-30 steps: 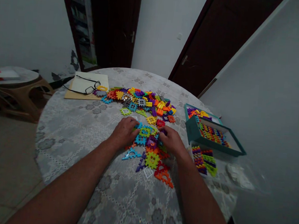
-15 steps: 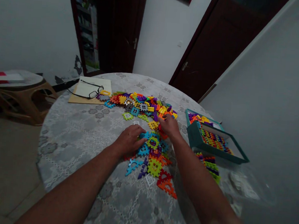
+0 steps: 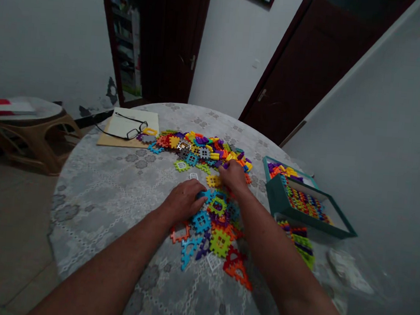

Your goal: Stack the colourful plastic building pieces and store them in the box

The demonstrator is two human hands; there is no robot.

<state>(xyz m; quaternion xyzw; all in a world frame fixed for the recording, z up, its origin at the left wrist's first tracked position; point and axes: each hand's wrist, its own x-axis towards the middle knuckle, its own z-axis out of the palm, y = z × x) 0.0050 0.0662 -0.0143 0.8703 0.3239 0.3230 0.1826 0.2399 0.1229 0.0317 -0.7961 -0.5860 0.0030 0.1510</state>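
My left hand (image 3: 185, 198) is on the near side of the pile, its thumb and fingers closed on a blue interlocking plastic piece (image 3: 204, 195). My right hand (image 3: 234, 177) is at the right end of the far pile, fingers curled around a purple block (image 3: 226, 165) that shows only in part. A yellow toothed piece (image 3: 213, 180) lies just left of that hand. Between my forearms spread a lime-green square piece (image 3: 220, 242), a blue window piece (image 3: 201, 222), a blue triangular piece (image 3: 189, 251) and an orange triangular piece (image 3: 239, 273).
A heap of mixed blocks (image 3: 196, 149) stretches across the table's middle. Black glasses (image 3: 132, 134) rest on a pad (image 3: 117, 140) at the left. On the right stand a teal box (image 3: 275, 199) of colored blocks, its lid behind, and a clear plastic bag (image 3: 354, 271). A stool (image 3: 33, 134) stands left.
My right hand has drawn slightly toward me, with the purple block in its fingers. The left hand keeps its grip on the blue piece. The view has shifted a little.
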